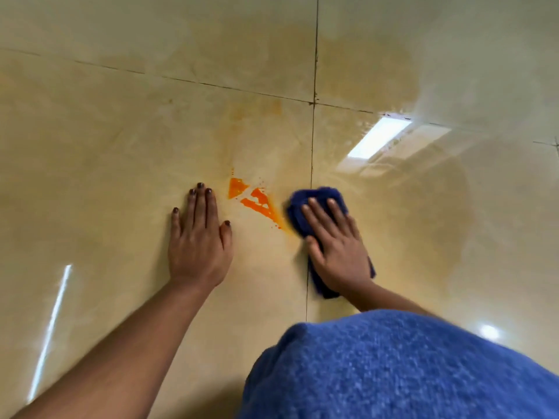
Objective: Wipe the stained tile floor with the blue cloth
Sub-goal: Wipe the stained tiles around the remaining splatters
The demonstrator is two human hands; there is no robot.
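Blue garment (408,367) nearest | right hand (335,246) flat atop blue cloth (314,201) | left hand (198,237) flat on floor (121,146)

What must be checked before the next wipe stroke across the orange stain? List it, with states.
1. Dark blue folded cloth under right hand: ok, palm presses it flat.
2. Cloth beside bright orange stain: ok, at its right edge.
3. Left hand clear of the stain: ok, flat on the glossy beige tile floor, just left of it.
4. Stain gone: not ok, thick patches remain.
5. Faint orange smear farther out: not ok, unwiped.
6. Cloth underside clean: cannot tell.
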